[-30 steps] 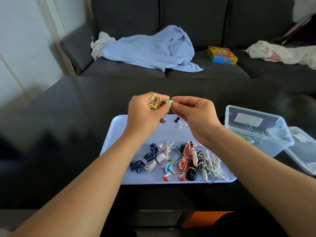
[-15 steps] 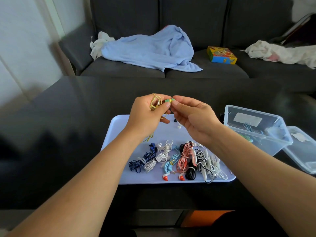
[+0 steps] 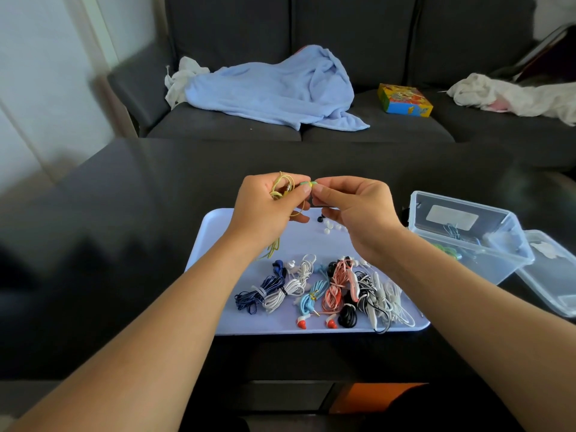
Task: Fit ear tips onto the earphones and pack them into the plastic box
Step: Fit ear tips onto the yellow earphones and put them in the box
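Observation:
My left hand point(image 3: 265, 207) grips a coiled yellow earphone point(image 3: 280, 189) above the pale blue tray point(image 3: 218, 232); its cord hangs down under the wrist. My right hand point(image 3: 358, 210) pinches a small green ear tip point(image 3: 308, 183) against the earbud held at my left fingertips. Several bundled earphones point(image 3: 324, 291) in navy, white, light blue, pink and black lie along the tray's near side. Loose white and dark ear tips point(image 3: 328, 226) sit near the tray's far edge. The clear plastic box point(image 3: 464, 235) stands open to the right with a few earphones inside.
The box's clear lid point(image 3: 558, 275) lies to the right of it. The tray rests on a dark glossy table point(image 3: 124, 244). Behind the table a grey sofa holds a blue blanket point(image 3: 274, 92), a colourful small box point(image 3: 403, 99) and white cloths point(image 3: 511, 95).
Both hands stay together at the earbud with only slight shifts. The yellow cord has slipped down a little and now hangs below my left wrist.

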Tool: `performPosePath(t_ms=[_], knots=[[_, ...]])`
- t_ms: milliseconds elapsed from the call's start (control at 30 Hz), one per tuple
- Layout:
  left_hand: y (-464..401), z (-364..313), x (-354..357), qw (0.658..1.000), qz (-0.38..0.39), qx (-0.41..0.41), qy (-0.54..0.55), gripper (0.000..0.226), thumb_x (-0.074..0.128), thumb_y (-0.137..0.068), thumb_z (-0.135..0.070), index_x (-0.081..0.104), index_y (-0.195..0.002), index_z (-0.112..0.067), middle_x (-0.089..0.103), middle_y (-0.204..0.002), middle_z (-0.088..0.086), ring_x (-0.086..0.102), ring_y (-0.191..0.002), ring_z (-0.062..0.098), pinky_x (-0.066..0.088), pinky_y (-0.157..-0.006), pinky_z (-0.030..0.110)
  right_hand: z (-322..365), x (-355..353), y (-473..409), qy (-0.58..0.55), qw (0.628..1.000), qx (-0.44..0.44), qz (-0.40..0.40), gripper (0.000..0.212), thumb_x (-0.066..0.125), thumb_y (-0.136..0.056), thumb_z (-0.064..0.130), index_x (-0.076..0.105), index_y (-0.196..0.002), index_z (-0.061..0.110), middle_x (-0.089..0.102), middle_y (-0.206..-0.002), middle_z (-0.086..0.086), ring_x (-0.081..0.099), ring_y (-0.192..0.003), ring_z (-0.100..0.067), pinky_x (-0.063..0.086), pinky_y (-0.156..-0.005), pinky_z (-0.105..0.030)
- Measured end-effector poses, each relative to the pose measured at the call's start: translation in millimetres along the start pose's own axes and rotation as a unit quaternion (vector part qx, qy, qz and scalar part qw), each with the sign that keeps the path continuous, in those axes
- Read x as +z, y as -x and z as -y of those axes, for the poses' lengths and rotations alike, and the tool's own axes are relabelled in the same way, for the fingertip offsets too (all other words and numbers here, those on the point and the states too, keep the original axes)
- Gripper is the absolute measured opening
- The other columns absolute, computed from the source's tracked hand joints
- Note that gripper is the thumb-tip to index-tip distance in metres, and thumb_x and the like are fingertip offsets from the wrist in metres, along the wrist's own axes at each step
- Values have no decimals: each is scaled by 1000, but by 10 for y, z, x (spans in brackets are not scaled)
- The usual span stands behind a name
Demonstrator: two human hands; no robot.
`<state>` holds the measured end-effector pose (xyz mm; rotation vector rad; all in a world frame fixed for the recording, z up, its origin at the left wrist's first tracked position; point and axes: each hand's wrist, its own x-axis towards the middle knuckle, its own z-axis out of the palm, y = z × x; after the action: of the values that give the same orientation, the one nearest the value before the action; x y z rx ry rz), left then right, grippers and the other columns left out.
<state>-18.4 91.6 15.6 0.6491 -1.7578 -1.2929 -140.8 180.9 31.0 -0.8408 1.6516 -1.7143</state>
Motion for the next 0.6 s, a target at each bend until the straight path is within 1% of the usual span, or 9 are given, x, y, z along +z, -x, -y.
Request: performPosePath(t_ms=[67,133,200,267,367,467,600], knots=[[3,-12,9,1000,-3,-10,14,13,68,-92,-6,74,-104,-6,74,-85,12,71,-70,16,58,-58,26,0,12,3,-3,1000,0,-6,5,74,-88,10,77,-92,8,77,-78,-5,75,-77,-17,59,-77,-30],[5,-7,18,1000,-6,-5,1,12,68,-93,-6,75,-102,-7,74,-83,12,71,-69,16,58,-58,26,-4,16,0,-5,1000,7,-10,6,74,-88,10,77,-93,8,77,-79,-5,75,-79,-17,58,-79,-31],[0,17,29,998,-16,25,-55,12,67,-93,-7,76,-101,-6,74,-79,11,72,-68,16,59,-58,28,-12,16,-4,3,1000,13,-13,4,75,-88,10,77,-91,10,77,-79,-4,75,-80,-17,58,-80,-31],[-10,45,40,989,-25,70,-132,14,68,-93,-9,76,-103,-4,73,-76,6,71,-64,13,60,-57,27,-19,16,-7,21,1000,11,-16,4,75,-87,9,77,-89,13,77,-77,-1,75,-77,-13,58,-78,-30],[-8,41,63,972,-35,123,-198,15,68,-93,-11,76,-104,-5,73,-78,4,70,-59,9,58,-56,20,-4,16,-12,39,999,4,-21,6,75,-88,10,77,-87,15,77,-76,1,75,-75,-11,58,-73,-26],[6,31,85,960,-46,162,-225,17,67,-94,-12,76,-106,-4,74,-87,7,69,-62,12,56,-55,15,10,19,-9,7,999,26,-18,5,74,-89,9,78,-91,11,78,-80,-3,75,-77,-14,58,-70,-23],[15,28,86,949,-53,197,-239,16,66,-93,-9,76,-105,-3,72,-91,7,68,-62,12,55,-56,14,37,23,-9,-89,990,106,9,14,71,-90,7,75,-103,1,77,-93,-15,71,-73,-14,57,-65,-20]])
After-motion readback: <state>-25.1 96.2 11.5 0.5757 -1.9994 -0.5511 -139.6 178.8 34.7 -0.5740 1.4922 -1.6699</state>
